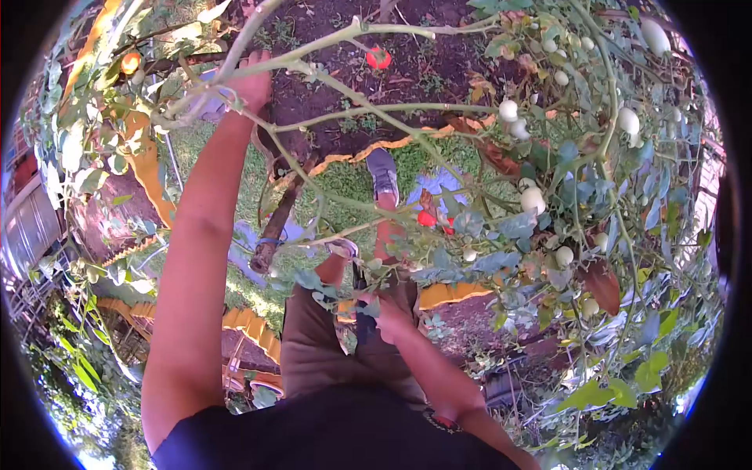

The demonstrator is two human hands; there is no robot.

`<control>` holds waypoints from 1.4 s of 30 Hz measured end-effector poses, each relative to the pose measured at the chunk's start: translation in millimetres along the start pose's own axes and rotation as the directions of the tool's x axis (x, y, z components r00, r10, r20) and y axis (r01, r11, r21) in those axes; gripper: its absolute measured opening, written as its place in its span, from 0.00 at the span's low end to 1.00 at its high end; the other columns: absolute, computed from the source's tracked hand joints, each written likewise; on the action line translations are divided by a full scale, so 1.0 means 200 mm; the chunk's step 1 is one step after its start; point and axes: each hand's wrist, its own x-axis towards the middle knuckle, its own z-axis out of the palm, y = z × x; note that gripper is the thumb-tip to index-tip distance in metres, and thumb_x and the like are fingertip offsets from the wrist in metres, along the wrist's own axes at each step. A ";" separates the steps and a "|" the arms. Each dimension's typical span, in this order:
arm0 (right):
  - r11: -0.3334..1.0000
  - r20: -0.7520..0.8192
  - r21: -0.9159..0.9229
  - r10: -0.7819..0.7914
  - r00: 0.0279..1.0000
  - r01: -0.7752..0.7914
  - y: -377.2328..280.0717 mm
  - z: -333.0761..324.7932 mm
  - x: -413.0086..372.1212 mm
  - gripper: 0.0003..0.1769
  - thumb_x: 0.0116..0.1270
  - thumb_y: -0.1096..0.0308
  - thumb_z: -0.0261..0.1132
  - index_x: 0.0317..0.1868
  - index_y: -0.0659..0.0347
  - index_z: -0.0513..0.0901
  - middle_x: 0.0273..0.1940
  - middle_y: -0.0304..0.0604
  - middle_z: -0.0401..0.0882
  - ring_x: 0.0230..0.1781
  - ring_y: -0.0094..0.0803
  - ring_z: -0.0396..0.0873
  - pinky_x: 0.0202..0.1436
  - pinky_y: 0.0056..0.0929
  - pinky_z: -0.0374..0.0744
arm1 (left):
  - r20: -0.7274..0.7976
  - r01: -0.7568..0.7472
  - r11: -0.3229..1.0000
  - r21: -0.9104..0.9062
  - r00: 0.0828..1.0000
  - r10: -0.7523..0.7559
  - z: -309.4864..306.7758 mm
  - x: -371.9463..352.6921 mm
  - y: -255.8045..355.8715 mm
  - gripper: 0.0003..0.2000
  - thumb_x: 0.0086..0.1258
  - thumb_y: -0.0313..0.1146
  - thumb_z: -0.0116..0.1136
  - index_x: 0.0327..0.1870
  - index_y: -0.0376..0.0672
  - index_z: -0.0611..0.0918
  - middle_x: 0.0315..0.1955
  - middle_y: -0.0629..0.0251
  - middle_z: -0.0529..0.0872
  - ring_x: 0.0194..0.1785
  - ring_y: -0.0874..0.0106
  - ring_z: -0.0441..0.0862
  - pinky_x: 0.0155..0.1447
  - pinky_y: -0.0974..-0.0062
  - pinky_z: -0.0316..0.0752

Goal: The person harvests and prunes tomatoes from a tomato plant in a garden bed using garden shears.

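My left hand [252,84] is stretched far forward, behind a thick pale tomato stem [313,53] that crosses over its fingers. Its fingers show in part, extended away from me. Close to my lap, my right hand [389,319] is closed beside leafy stems, and leaves cover some of its fingers. What it holds I cannot tell. Branches of the tomato plant [352,111] spread between me and the ground. A red tomato [378,57] shows beyond the upper stem, and another red tomato [426,218] hangs among leaves ahead of my right hand.
Several pale unripe tomatoes [533,200] hang on the right. An orange tomato [130,63] is at the upper left. A rough wooden stake [276,223] leans below my left hand. Wavy yellow edging [454,294] borders soil and grass [345,188]. Brown dried leaves [601,287] hang at right.
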 end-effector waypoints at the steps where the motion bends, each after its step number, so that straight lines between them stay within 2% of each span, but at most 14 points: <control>1: 0.993 0.016 0.080 0.082 0.996 -0.083 -0.01 0.04 -0.03 0.16 0.72 0.54 0.64 0.42 0.59 0.81 0.35 0.43 0.84 0.37 0.33 0.84 0.36 0.29 0.80 | -0.034 -0.008 1.000 0.026 0.999 0.009 0.00 0.00 0.01 0.24 0.72 0.32 0.49 0.70 0.45 0.71 0.60 0.46 0.79 0.61 0.47 0.78 0.67 0.51 0.71; 6: 0.872 0.161 0.407 0.223 0.961 -0.271 0.18 0.00 -0.08 0.28 0.68 0.39 0.63 0.50 0.56 0.80 0.43 0.45 0.84 0.47 0.41 0.85 0.54 0.50 0.80 | 0.036 -0.019 0.996 0.089 0.999 0.016 -0.09 0.00 0.06 0.23 0.71 0.31 0.51 0.68 0.44 0.73 0.57 0.48 0.80 0.61 0.49 0.79 0.63 0.52 0.76; 7: 0.856 0.214 0.465 0.139 0.967 -0.226 0.24 -0.02 -0.08 0.31 0.66 0.35 0.61 0.52 0.55 0.79 0.46 0.50 0.84 0.54 0.51 0.82 0.63 0.59 0.75 | 0.080 -0.007 0.997 0.074 0.997 0.001 -0.13 0.00 0.09 0.24 0.69 0.31 0.55 0.68 0.44 0.72 0.60 0.49 0.78 0.63 0.50 0.78 0.64 0.53 0.76; 10: 0.756 0.355 0.530 0.213 0.910 -0.384 0.29 -0.08 0.02 0.30 0.68 0.41 0.62 0.55 0.60 0.80 0.52 0.56 0.84 0.55 0.54 0.82 0.62 0.59 0.77 | 0.075 -0.004 0.996 0.089 0.997 -0.003 -0.18 -0.01 0.13 0.25 0.66 0.30 0.59 0.67 0.45 0.73 0.64 0.52 0.75 0.66 0.53 0.76 0.65 0.54 0.76; 14: 0.881 0.097 0.322 0.332 0.938 -0.345 0.23 -0.01 0.44 0.26 0.63 0.45 0.69 0.48 0.58 0.83 0.40 0.48 0.86 0.41 0.47 0.85 0.49 0.58 0.82 | 0.080 -0.011 0.995 0.096 0.997 0.003 -0.21 -0.03 0.15 0.20 0.70 0.31 0.55 0.63 0.44 0.77 0.61 0.52 0.77 0.66 0.54 0.76 0.64 0.54 0.76; 16: 0.985 -0.016 0.163 -0.050 0.999 0.052 0.26 -0.04 0.82 0.26 0.63 0.43 0.68 0.48 0.56 0.80 0.41 0.48 0.82 0.40 0.44 0.82 0.49 0.52 0.79 | 0.057 -0.027 0.996 0.087 0.998 0.022 -0.22 -0.02 0.13 0.16 0.75 0.34 0.49 0.60 0.44 0.79 0.61 0.53 0.78 0.65 0.54 0.77 0.63 0.54 0.76; 18: 0.964 -0.125 0.009 -0.261 0.957 0.264 0.00 0.02 1.07 0.25 0.63 0.46 0.69 0.50 0.58 0.80 0.41 0.47 0.82 0.40 0.42 0.82 0.48 0.46 0.78 | 0.048 -0.032 0.995 0.097 0.998 0.028 -0.18 0.00 0.08 0.16 0.78 0.37 0.44 0.58 0.44 0.81 0.57 0.49 0.82 0.64 0.54 0.78 0.64 0.55 0.75; 22: 0.765 -0.278 -0.310 -0.641 0.716 0.565 -0.63 0.21 1.50 0.24 0.64 0.53 0.71 0.53 0.60 0.81 0.40 0.46 0.82 0.41 0.36 0.82 0.47 0.35 0.76 | 0.131 -0.051 0.997 0.054 0.990 0.044 -0.18 0.07 0.06 0.17 0.71 0.32 0.51 0.59 0.45 0.79 0.53 0.48 0.83 0.59 0.51 0.81 0.60 0.55 0.79; 27: 0.480 -0.102 -0.222 -0.877 0.470 0.849 -1.24 0.46 1.50 0.27 0.67 0.60 0.68 0.65 0.59 0.79 0.45 0.40 0.84 0.46 0.29 0.79 0.56 0.28 0.74 | 0.011 -0.105 0.993 0.058 0.994 0.105 0.01 0.13 -0.04 0.14 0.68 0.26 0.53 0.54 0.43 0.79 0.46 0.50 0.85 0.49 0.51 0.87 0.51 0.53 0.84; 29: 0.547 -0.087 -0.278 -0.833 0.547 0.790 -1.41 0.53 1.41 0.26 0.68 0.60 0.67 0.64 0.63 0.78 0.46 0.38 0.84 0.49 0.27 0.80 0.57 0.28 0.74 | 0.070 -0.131 0.989 0.063 0.990 0.126 -0.12 0.10 0.01 0.13 0.68 0.25 0.52 0.52 0.42 0.79 0.45 0.50 0.86 0.47 0.52 0.87 0.50 0.53 0.85; 32: 0.593 0.014 -0.113 -0.802 0.598 0.797 -1.52 0.47 1.74 0.24 0.61 0.51 0.69 0.45 0.65 0.85 0.48 0.47 0.81 0.52 0.37 0.76 0.59 0.33 0.71 | 0.203 -0.127 0.991 0.049 0.972 0.115 -0.15 0.13 0.00 0.12 0.70 0.25 0.51 0.52 0.42 0.80 0.44 0.51 0.86 0.46 0.53 0.88 0.48 0.54 0.85; 33: 0.548 0.007 -0.145 -0.832 0.554 0.824 -1.54 0.47 1.68 0.23 0.61 0.51 0.68 0.44 0.66 0.86 0.47 0.49 0.79 0.55 0.37 0.73 0.62 0.36 0.68 | 0.248 -0.120 0.990 0.074 0.964 0.098 -0.18 0.14 0.02 0.12 0.70 0.25 0.51 0.52 0.42 0.80 0.44 0.52 0.86 0.46 0.53 0.88 0.48 0.54 0.85; 37: 0.648 0.108 -0.008 -0.756 0.645 0.761 -1.65 0.39 1.87 0.21 0.61 0.52 0.69 0.42 0.63 0.86 0.36 0.38 0.80 0.36 0.28 0.77 0.38 0.30 0.73 | 0.186 -0.138 0.976 0.169 0.977 0.106 -0.22 0.12 0.07 0.12 0.71 0.26 0.51 0.53 0.43 0.81 0.42 0.53 0.87 0.46 0.54 0.88 0.48 0.54 0.85; 42: 0.704 0.018 -0.155 -0.700 0.714 0.693 -1.70 0.47 1.63 0.21 0.61 0.52 0.70 0.40 0.63 0.87 0.31 0.35 0.78 0.30 0.24 0.74 0.33 0.28 0.71 | 0.309 -0.100 0.988 0.116 0.949 0.060 -0.29 0.12 0.11 0.11 0.70 0.26 0.52 0.50 0.44 0.82 0.43 0.52 0.87 0.48 0.54 0.88 0.50 0.54 0.85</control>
